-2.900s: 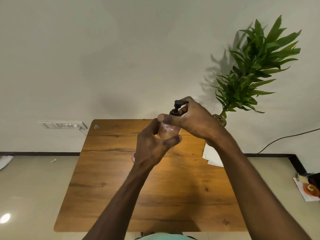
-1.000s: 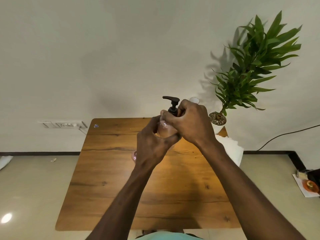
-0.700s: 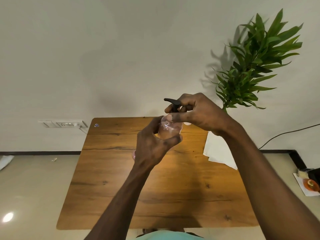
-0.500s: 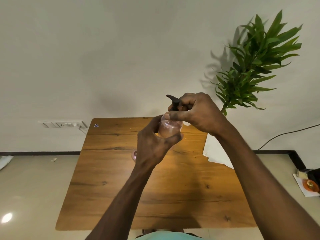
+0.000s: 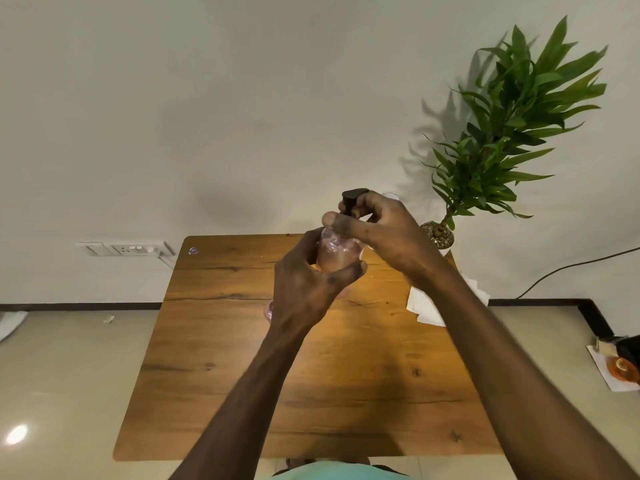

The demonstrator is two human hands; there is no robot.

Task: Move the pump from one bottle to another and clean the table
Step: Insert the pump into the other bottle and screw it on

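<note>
Pump (image 5: 351,199) head turned since, hands (image 5: 381,230) on unlabelled bottle (image 5: 336,254)

Setting: plain room, likely a home or small office. Wooden surface (image 5: 242,341) pushed against a bare off-white wall (image 5: 242,98). Potted plant (image 5: 512,126) stands right of the grip, by the wall. Switch and socket plate (image 5: 128,249) on the wall, left of the grip. Glossy beige floor tiles (image 5: 69,375) with dark skirting (image 5: 79,305). Cable (image 5: 571,266) trails along the wall, far right.
</note>
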